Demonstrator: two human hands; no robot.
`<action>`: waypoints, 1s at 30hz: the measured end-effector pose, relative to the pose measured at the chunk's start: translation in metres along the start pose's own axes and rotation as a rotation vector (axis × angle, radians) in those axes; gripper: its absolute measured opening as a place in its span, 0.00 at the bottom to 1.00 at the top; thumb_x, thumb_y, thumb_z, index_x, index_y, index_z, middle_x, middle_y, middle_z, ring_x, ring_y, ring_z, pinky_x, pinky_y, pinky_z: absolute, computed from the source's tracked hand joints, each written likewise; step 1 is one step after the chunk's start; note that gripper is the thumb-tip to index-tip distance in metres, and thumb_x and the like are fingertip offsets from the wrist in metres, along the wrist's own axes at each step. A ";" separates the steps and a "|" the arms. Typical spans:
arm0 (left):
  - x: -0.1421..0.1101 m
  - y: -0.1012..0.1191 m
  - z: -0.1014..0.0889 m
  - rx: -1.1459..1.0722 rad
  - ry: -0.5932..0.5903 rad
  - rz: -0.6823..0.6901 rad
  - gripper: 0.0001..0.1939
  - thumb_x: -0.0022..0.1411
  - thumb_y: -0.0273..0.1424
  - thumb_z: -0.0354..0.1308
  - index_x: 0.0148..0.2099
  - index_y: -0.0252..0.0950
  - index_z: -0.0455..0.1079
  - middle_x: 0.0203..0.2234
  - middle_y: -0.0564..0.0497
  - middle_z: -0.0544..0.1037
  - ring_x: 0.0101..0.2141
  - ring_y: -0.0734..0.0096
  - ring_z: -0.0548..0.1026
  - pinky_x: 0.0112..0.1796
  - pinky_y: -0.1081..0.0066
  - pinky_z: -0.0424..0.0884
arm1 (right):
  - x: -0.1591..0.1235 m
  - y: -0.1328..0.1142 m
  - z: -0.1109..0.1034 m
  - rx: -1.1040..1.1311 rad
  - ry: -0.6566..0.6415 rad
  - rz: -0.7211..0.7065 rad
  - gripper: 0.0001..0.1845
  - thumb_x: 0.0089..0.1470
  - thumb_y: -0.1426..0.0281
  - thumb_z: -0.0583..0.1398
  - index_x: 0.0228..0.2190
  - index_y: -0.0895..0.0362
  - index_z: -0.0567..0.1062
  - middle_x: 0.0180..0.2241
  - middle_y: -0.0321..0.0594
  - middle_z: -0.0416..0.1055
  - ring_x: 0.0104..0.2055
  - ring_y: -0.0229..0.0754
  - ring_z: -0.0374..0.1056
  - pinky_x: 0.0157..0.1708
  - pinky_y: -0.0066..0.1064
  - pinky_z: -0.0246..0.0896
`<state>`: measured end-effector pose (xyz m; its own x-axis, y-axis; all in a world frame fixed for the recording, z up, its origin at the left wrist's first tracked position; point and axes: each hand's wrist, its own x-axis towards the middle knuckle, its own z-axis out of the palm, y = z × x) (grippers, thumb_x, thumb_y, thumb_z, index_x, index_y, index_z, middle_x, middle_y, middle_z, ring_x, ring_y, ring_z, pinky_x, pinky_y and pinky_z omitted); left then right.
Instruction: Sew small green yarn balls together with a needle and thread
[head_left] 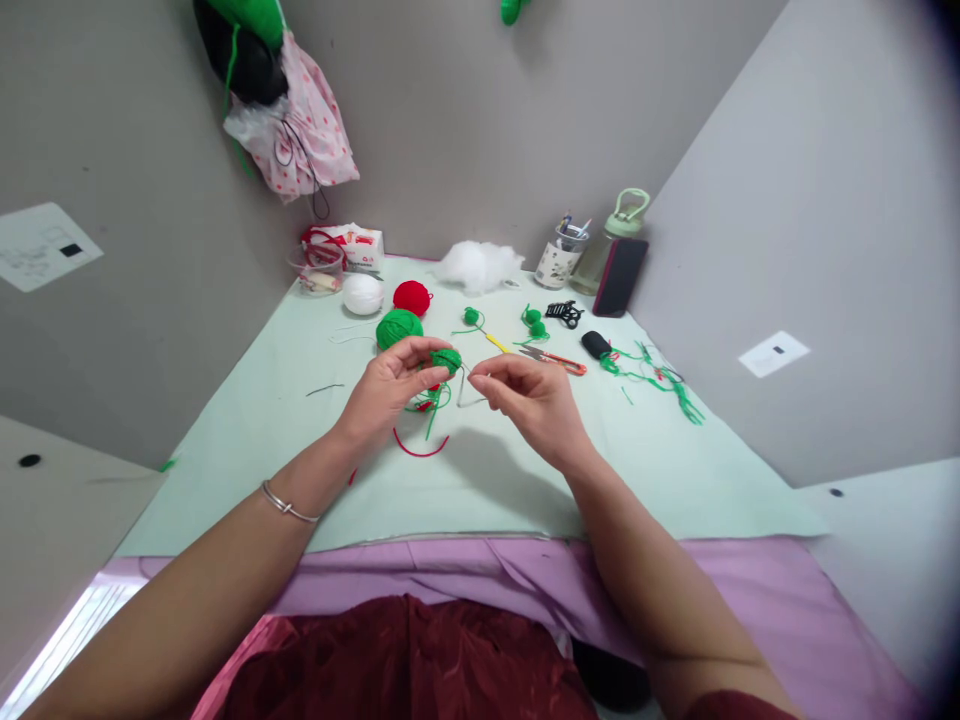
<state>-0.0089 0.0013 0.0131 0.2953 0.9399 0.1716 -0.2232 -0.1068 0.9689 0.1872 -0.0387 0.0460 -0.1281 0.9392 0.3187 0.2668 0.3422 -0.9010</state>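
Observation:
Between the thumb and fingers of my left hand (401,380) is a small round green crocheted piece (447,361), held above the table. Green and red yarn ends (429,400) hang below it. My right hand (529,400), just to the right, is closed in a pinch close to the piece. A thin strand or needle runs toward its fingertips, too fine to tell which. Under the right fingers a pale thin loop (462,392) shows. A curved red yarn piece (421,453) lies on the table below my hands.
Behind my hands lie a green yarn ball (398,328), a red one (412,297), a white one (363,295), a yellow-handled hook (496,343) and orange snips (559,361). White stuffing (480,266), a pen cup (561,260), a bottle (592,262) and a phone (621,278) stand farther back.

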 end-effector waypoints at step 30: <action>-0.002 0.001 0.003 -0.129 -0.038 -0.070 0.17 0.53 0.35 0.72 0.44 0.38 0.76 0.39 0.50 0.81 0.40 0.68 0.78 0.44 0.66 0.73 | 0.000 0.008 0.007 -0.107 -0.020 -0.073 0.08 0.58 0.63 0.63 0.33 0.55 0.79 0.24 0.35 0.71 0.25 0.36 0.61 0.26 0.29 0.55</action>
<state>-0.0069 -0.0013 0.0145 0.3482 0.9305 0.1135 -0.3176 0.0032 0.9482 0.1820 -0.0363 0.0370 -0.1700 0.9110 0.3756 0.3563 0.4122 -0.8385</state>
